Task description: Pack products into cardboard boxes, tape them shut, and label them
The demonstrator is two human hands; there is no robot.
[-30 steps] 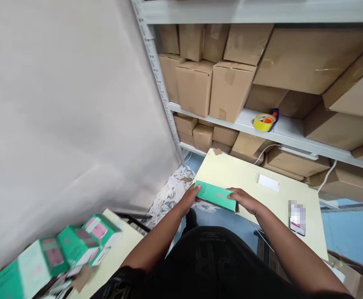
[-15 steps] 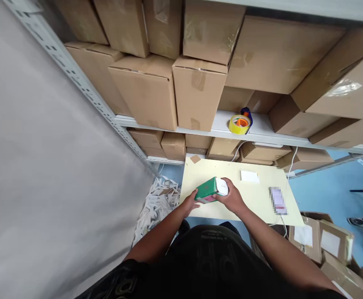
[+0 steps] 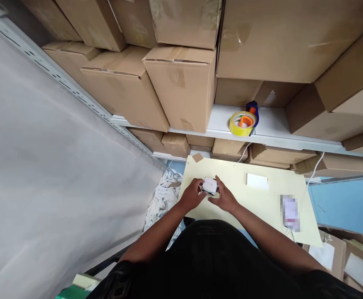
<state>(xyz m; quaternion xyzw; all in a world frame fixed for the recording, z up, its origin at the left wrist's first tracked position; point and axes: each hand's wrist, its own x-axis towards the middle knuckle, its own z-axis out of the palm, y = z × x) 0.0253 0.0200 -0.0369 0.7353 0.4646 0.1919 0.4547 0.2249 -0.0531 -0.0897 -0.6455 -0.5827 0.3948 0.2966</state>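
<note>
A small white box (image 3: 210, 185) is held just above the pale yellow bench (image 3: 262, 199) near its far left corner, gripped between the left hand (image 3: 193, 195) and the right hand (image 3: 224, 198), whose fingers (image 3: 218, 181) are curled closed around its sides.

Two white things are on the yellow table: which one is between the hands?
The small white box, held between left hand and right hand. The flat white card lies apart, untouched, to their right.
</note>
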